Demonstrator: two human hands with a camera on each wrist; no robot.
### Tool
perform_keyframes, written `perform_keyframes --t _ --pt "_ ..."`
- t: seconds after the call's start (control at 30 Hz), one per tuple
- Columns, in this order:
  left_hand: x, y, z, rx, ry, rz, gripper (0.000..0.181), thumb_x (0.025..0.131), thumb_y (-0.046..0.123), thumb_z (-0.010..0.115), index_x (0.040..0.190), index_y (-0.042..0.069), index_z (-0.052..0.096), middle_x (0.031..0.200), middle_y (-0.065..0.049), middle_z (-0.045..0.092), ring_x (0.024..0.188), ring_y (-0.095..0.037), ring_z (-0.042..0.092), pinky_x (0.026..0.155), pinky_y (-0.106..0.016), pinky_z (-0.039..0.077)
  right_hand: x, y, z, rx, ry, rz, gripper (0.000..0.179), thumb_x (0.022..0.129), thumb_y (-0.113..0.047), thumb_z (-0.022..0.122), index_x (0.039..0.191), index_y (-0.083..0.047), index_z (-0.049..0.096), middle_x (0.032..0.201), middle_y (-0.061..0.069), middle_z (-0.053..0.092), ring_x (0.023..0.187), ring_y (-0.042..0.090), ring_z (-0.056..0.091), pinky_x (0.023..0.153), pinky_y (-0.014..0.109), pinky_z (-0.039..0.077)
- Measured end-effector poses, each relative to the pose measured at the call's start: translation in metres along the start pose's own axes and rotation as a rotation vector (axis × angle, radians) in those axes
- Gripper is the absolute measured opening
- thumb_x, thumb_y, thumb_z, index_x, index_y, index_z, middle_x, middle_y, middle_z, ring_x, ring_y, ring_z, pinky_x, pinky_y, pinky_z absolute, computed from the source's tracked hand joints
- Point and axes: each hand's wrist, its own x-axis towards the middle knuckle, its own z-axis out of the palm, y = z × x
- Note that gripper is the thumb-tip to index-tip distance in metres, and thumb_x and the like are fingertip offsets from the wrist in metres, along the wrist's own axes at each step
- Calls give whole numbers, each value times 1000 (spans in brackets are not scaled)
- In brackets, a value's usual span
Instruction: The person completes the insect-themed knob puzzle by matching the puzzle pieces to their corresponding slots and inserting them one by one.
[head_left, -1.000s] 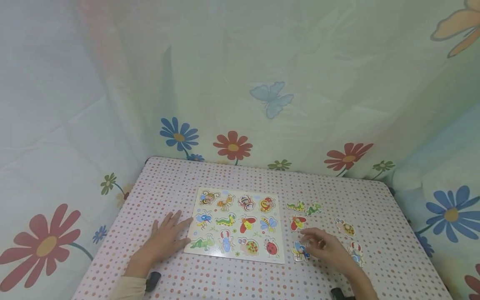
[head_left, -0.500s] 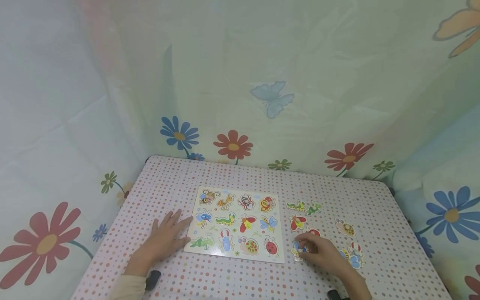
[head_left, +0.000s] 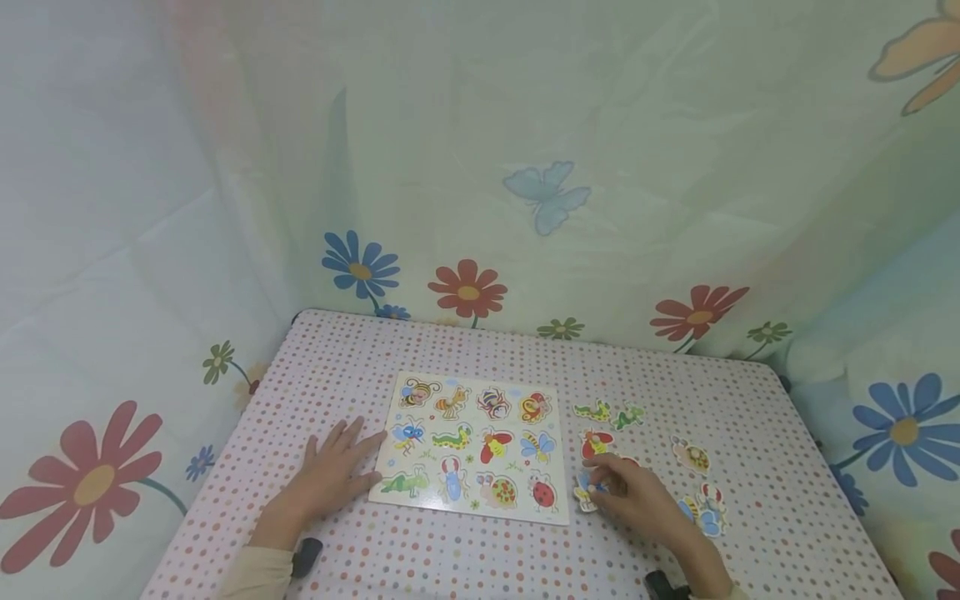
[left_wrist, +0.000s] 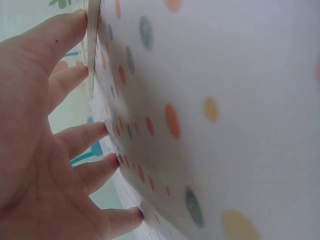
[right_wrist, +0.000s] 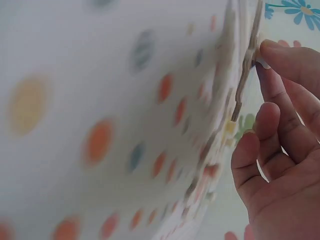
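A white puzzle board printed with insects lies on the table. My left hand is spread flat at its left edge. In the left wrist view, the thumb and a finger touch the board's side and the other fingertips rest on the table. My right hand, just right of the board, pinches a blue-and-yellow insect puzzle piece, partly covered by the fingers. In the right wrist view, that puzzle piece shows edge-on at the fingertips, slightly raised from the table; the other fingers are bent.
Right of the board lie loose puzzle pieces: a caterpillar, a grasshopper, a red-winged beetle, a snail and a stag beetle overlapping a bee piece. A red piece is mostly hidden behind the right hand. Printed curtains surround the dotted table.
My right hand has closed its fingertips on the blue-and-yellow insect piece and shifted it slightly left, toward the board. The left hand has stayed in place.
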Motion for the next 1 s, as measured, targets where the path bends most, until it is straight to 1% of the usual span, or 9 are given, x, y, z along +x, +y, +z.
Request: perform_keyframes --t 0.1,0.2,0.33,0.4,0.57,0.67,0.73,0.9,1.0 --pt "0 0 0 1 1 -3 63 96 42 64 153 25 44 163 -17 22 148 -45 14 110 -75 2 8 -8 3 23 26 -51 43 85 -8 79 125 -8 64 92 -9 67 70 8 53 60 24 48" --pt "0 0 -1 3 5 -2 63 96 41 65 153 25 44 163 -18 23 148 -46 15 110 -75 3 19 -17 8 52 44 -127 43 85 -6 79 125 -6 64 93 -5 69 70 8 52 59 25 47" --pt "0 -1 0 -6 7 -1 63 95 42 65 153 25 44 163 -17 22 148 -45 15 110 -75 3 38 -30 16 65 33 -214 41 86 -3 78 124 -4 63 94 -3 70 70 9 51 59 25 46" --pt "1 -2 1 -12 6 0 63 96 43 64 153 26 44 163 -17 22 148 -45 14 111 -75 3 48 -36 20 61 11 -218 40 87 -4 77 125 -5 63 94 -4 70 71 9 52 60 25 47" --pt "1 -3 3 -30 10 6 64 95 44 65 153 27 43 163 -16 21 148 -44 14 111 -75 2 71 -52 31 23 -25 -188 41 88 -8 77 127 -10 64 95 -10 69 76 9 54 65 26 49" --pt "1 -4 3 -38 17 6 64 95 43 65 153 27 44 163 -16 21 148 -44 14 111 -75 2 86 -62 39 31 -35 -217 41 89 -8 77 127 -10 64 96 -9 69 77 10 54 64 26 49" --pt "1 -4 4 -38 16 4 64 95 43 65 153 27 44 163 -16 21 148 -44 14 111 -75 2 96 -69 45 60 -50 -248 40 90 -8 76 128 -8 63 97 -7 70 76 10 54 61 26 48" --pt "1 -3 4 -38 9 -3 63 95 44 65 153 27 44 164 -15 20 149 -44 13 111 -74 1 122 -89 60 109 -102 -346 39 91 -5 73 128 -2 62 98 0 71 75 12 54 60 26 49" --pt "1 -2 4 -44 10 -6 63 96 43 64 153 27 44 164 -15 21 149 -43 13 112 -73 1 135 -102 70 105 -132 -362 39 92 -6 73 129 -2 62 99 -1 71 76 13 54 62 27 49"
